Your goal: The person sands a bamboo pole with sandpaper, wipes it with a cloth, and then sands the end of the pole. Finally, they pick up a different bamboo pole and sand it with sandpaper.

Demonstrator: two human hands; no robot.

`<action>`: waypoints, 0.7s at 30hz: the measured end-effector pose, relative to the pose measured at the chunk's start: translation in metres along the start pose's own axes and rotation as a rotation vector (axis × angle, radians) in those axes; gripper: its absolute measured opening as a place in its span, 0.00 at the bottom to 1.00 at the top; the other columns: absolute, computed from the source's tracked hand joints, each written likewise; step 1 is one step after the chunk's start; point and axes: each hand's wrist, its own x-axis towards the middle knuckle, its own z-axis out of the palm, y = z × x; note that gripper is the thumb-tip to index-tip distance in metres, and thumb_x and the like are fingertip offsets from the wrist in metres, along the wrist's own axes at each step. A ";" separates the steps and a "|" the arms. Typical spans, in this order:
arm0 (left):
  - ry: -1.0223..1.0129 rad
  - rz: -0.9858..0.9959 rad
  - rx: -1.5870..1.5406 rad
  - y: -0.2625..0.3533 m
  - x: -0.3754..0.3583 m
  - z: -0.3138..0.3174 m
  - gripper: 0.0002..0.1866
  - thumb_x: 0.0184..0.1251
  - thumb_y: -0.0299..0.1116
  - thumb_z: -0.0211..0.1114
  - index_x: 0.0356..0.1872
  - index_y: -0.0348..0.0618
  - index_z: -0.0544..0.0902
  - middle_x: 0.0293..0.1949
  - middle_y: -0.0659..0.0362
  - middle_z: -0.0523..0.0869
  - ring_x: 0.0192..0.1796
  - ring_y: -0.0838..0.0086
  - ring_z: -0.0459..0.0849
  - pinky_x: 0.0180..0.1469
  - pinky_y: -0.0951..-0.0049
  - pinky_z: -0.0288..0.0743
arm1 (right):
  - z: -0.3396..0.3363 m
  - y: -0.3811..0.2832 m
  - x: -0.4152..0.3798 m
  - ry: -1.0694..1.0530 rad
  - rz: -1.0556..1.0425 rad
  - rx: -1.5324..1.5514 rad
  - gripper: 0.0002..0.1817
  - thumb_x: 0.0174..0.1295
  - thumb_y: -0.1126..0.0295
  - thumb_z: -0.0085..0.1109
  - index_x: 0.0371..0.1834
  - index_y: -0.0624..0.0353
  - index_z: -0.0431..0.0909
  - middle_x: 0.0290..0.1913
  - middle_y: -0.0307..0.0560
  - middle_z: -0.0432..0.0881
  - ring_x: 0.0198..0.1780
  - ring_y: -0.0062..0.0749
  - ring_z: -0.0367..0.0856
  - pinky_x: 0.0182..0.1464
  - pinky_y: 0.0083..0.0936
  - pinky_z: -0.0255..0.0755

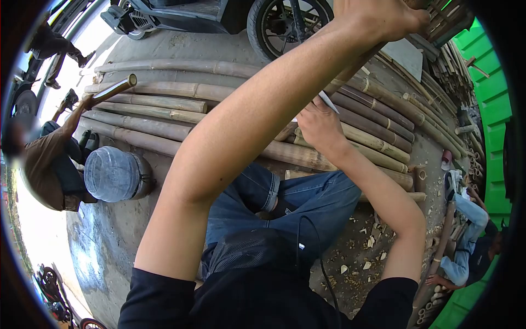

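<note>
My left arm reaches across to the upper right. My left hand (388, 20) is closed at the top edge of the view, around a brown bamboo pole (350, 72) that runs down behind my forearm. Its fingers are partly cut off by the frame. My right hand (320, 125) is closed low on the near side of that pole. A pale, shiny knife blade (329, 102) shows at its fingers; the handle is hidden in my grip. Under both hands lie several long bamboo poles (298, 155) on the ground.
At the left a person (46, 156) holds a bamboo pole (114, 89) beside a clear plastic-covered container (112, 174). Another person (471, 241) sits at the right by a green wall (496, 82). A motorbike wheel (285, 27) stands behind; wood chips (368, 241) litter the floor.
</note>
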 end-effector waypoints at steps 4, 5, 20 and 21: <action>0.234 -0.436 0.746 0.052 -0.006 0.023 0.40 0.58 0.45 0.82 0.58 0.19 0.73 0.48 0.26 0.88 0.53 0.37 0.91 0.58 0.50 0.85 | -0.023 0.038 0.017 0.015 0.120 0.190 0.23 0.72 0.62 0.50 0.65 0.57 0.84 0.69 0.35 0.82 0.80 0.23 0.67 0.89 0.45 0.34; 0.133 -0.256 0.379 0.034 -0.011 -0.006 0.42 0.58 0.47 0.82 0.59 0.19 0.73 0.48 0.26 0.88 0.53 0.38 0.91 0.59 0.50 0.84 | -0.028 0.050 0.021 0.108 0.218 0.326 0.24 0.73 0.62 0.49 0.66 0.58 0.83 0.70 0.36 0.82 0.80 0.22 0.66 0.90 0.44 0.33; -0.334 -0.054 -0.466 -0.047 0.021 -0.033 0.28 0.57 0.47 0.80 0.49 0.31 0.91 0.43 0.51 0.93 0.45 0.70 0.91 0.50 0.70 0.83 | -0.025 0.016 0.016 0.112 0.141 0.280 0.29 0.72 0.69 0.46 0.76 0.60 0.76 0.82 0.36 0.71 0.87 0.19 0.52 0.91 0.34 0.35; -0.330 -0.053 -0.466 -0.037 0.016 -0.035 0.28 0.57 0.47 0.80 0.49 0.31 0.91 0.43 0.51 0.93 0.45 0.70 0.91 0.50 0.70 0.83 | -0.018 0.007 0.013 0.112 0.179 0.296 0.29 0.72 0.70 0.46 0.76 0.60 0.76 0.81 0.36 0.71 0.87 0.19 0.53 0.91 0.34 0.34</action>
